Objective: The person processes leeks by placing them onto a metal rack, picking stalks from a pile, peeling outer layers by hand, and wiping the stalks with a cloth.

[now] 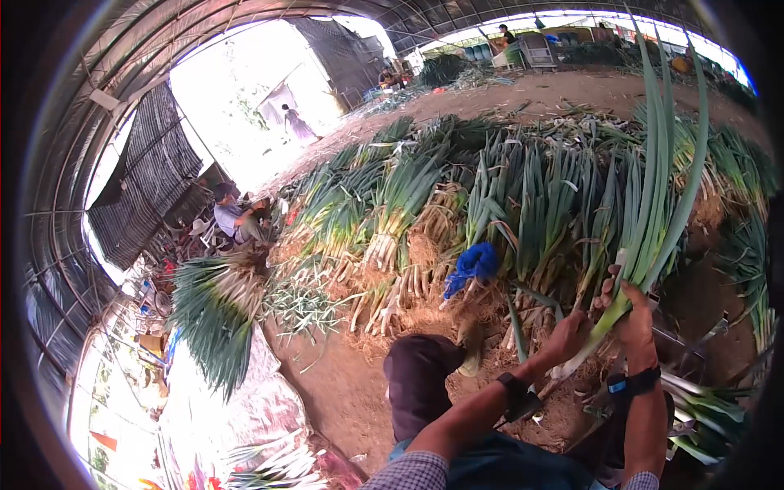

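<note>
A large green onion (653, 204) with long green leaves stands tilted at the right, its pale stalk running down to the left. My right hand (634, 314) is wrapped round the stalk just below the leaves. Beside the lower stalk, my left hand (570, 333) is closed; whatever it may hold is too small to make out. Both wrists wear dark bands. Behind the hands lie many bundled green onions (531, 196), roots toward me. A blue bundle (475, 265) rests on them.
A leafy onion pile (216, 314) lies at the left beside a pale sheet (237, 408). A person (237, 216) sits at the left edge, and others are farther back. More onions (706, 412) lie at the lower right. My knee (416, 380) is at the centre bottom.
</note>
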Motion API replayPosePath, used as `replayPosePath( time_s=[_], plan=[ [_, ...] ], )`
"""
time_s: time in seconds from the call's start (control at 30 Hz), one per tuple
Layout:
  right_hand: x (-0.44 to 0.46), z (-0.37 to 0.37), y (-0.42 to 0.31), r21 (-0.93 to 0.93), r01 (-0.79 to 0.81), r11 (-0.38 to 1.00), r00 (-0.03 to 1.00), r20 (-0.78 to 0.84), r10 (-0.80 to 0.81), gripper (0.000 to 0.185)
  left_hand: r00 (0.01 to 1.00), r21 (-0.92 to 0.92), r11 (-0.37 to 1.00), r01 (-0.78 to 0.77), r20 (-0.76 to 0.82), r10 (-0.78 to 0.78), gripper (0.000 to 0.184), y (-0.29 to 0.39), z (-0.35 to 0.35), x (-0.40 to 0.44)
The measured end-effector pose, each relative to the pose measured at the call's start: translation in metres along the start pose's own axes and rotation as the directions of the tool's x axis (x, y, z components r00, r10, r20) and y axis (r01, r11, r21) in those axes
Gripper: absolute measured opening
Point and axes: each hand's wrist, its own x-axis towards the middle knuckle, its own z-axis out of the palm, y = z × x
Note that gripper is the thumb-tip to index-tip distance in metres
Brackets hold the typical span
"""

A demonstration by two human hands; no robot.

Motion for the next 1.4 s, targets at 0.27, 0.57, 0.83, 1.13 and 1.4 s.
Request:
replayPosePath(
  time_s=[0.27,0.57,0.83,1.13,1.4],
  plan=[
    [0.002,0.017,0.007,-0.016,-0.059,0.998,0.994,0.091,0.061,0.042,0.919,-0.148,0.930,0.336,0.266,-0.290,0.027,-0.039,-0.006,0.001],
    [0.025,0.001,-0.011,0.033,0.081,0.996,0.997,-0.020,-0.080,0.041,0.978,-0.181,0.963,0.200,0.096,-0.185,0.049,-0.004,-0.010,-0.068],
    [0.035,-0.036,0.013,-0.882,0.146,0.448,0.936,-0.023,-0.351,0.049,0.981,-0.203,0.961,0.185,-0.023,-0.194,0.046,0.033,-0.017,-0.027],
    [0.020,0.003,0.005,-0.878,0.464,-0.117,0.797,0.472,-0.378,0.017,0.970,-0.487,0.846,0.218,0.015,-0.242,0.042,0.014,-0.028,-0.021],
    [-0.022,0.002,0.003,-0.901,0.433,-0.041,0.900,0.429,0.072,0.016,0.974,-0.537,0.835,0.117,-0.102,-0.202,0.032,0.012,-0.047,-0.014]
  ],
)
